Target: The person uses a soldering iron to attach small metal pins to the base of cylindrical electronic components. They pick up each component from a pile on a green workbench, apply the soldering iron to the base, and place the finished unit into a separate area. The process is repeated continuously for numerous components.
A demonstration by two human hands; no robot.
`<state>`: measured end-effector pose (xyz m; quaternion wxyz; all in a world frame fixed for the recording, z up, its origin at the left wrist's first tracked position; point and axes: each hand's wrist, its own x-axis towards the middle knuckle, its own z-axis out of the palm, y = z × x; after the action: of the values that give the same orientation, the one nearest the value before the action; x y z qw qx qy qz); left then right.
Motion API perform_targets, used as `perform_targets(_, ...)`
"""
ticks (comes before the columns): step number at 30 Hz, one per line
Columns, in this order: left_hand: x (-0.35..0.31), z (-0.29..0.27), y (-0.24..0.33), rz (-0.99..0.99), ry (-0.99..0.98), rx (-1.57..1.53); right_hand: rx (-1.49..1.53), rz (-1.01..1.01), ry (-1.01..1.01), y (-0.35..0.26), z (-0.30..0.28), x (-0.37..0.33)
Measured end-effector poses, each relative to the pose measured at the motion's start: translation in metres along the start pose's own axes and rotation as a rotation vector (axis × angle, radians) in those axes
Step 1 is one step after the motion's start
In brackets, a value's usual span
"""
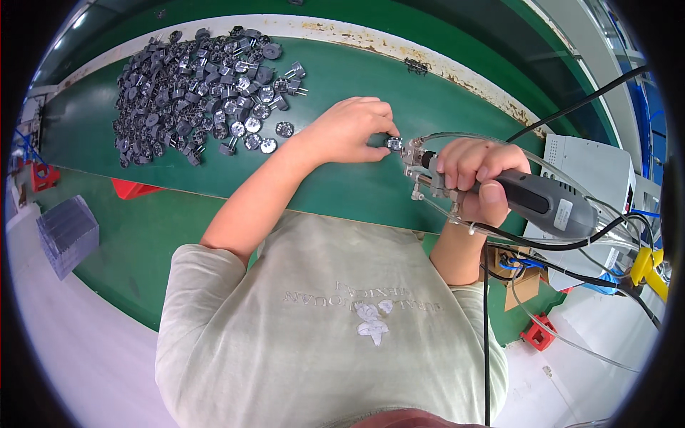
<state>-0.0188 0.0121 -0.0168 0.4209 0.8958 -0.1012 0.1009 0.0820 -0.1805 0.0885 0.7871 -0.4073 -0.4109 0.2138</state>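
**My two grips at the worktop.** A white label (563, 214) sits on the body of the grey handheld tool (531, 194), to the right of my right hand (481, 167); its print is too small to read. Dark lettering (346, 293) crosses the chest of my pale green shirt (307, 357), nearer to me than either hand, next to a white emblem (372, 324).

My left hand (354, 132) reaches in from the lower left with the forearm slanting and the fingers curled; thumb and forefinger pinch a small component (394, 144) at their tips. My right hand wraps the metal front of the tool, fingers over the top and thumb beneath, so that the nose points leftward at the component. The nose is at the pinch or just beside it; contact I cannot tell.

The green tabletop (342, 191) extends beyond the pinch to a rust-spotted white ledge (342, 32), well apart from my fingers. Its near edge passes beneath both my forearms. To the left of the pinch lies a heap of dark components (189, 96), the closest pieces near my left wrist. To the right of my right hand, clear tubing and a black cable (549, 246) run alongside the tool.
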Motion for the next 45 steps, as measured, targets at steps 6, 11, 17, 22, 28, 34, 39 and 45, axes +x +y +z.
perform_targets(6,0.000,0.000,0.000,-0.001,0.000,0.005,-0.024,-0.008,-0.017,0.005,-0.001,-0.001)
perform_targets(11,0.001,-0.001,0.003,-0.005,0.006,0.004,-0.044,-0.004,-0.020,0.002,0.000,-0.001)
perform_targets(17,0.000,0.000,0.001,-0.015,0.011,0.008,-0.034,0.002,-0.025,0.003,0.002,0.000)
perform_targets(22,0.001,-0.001,0.002,-0.018,0.008,0.005,-0.067,-0.003,-0.047,0.002,-0.001,-0.001)
perform_targets(28,0.000,-0.001,0.001,-0.011,0.011,0.007,-0.086,-0.011,-0.081,0.003,-0.002,0.001)
perform_targets(34,0.000,0.000,0.000,-0.008,0.015,0.000,-0.039,0.000,-0.026,0.004,0.003,0.000)
perform_targets(39,-0.001,0.001,0.002,-0.003,0.026,0.006,-0.076,-0.015,-0.092,0.005,0.004,0.001)
perform_targets(45,0.003,-0.003,0.002,-0.011,-0.016,0.034,-0.217,0.063,-0.108,0.010,0.014,0.005)
